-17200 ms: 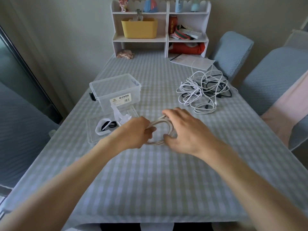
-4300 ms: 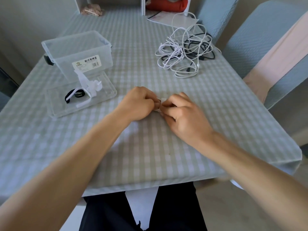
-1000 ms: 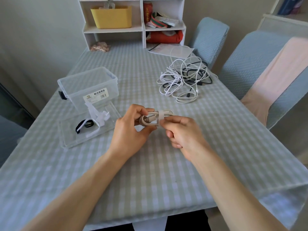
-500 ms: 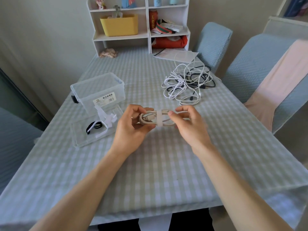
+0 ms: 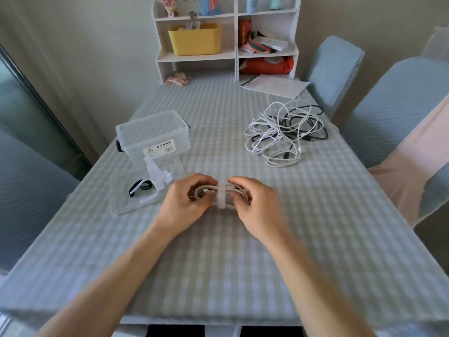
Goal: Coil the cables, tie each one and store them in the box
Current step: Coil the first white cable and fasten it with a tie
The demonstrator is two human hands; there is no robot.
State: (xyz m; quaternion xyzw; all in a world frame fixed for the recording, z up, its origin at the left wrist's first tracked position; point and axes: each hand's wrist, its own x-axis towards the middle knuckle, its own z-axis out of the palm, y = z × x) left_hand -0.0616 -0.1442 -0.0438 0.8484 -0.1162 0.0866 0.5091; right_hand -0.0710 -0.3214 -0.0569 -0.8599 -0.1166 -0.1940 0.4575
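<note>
1. One coiled cable (image 5: 208,192), pale beige and folded into a short bundle, is held above the middle of the table between two bare hands.
2. A white tie strap (image 5: 221,197) wraps around the middle of the bundle.
3. The left hand (image 5: 186,203) grips the left end of the coil, fingers curled over it and thumb underneath.
4. The right hand (image 5: 257,203) grips the right end, fingers curled round the loops just beside the strap.
5. A clear plastic box (image 5: 153,139) with a printed label stands open on the table, behind and to the left of the hands.
6. The box's clear lid (image 5: 136,203) lies flat in front of the box, just left of the left hand; it carries loose white straps (image 5: 156,175) and black ties (image 5: 143,186).
7. A tangle of loose cables (image 5: 284,135), white and black, lies behind and to the right, well apart from the hands.
8. The table (image 5: 218,263) is covered by a pale green checked cloth.
9. At the far edge stands a white shelf unit (image 5: 235,37) holding a yellow bin (image 5: 195,40), with a sheet of paper (image 5: 274,85) lying in front of it.
10. Two chairs with blue covers (image 5: 388,100) stand along the right side.
</note>
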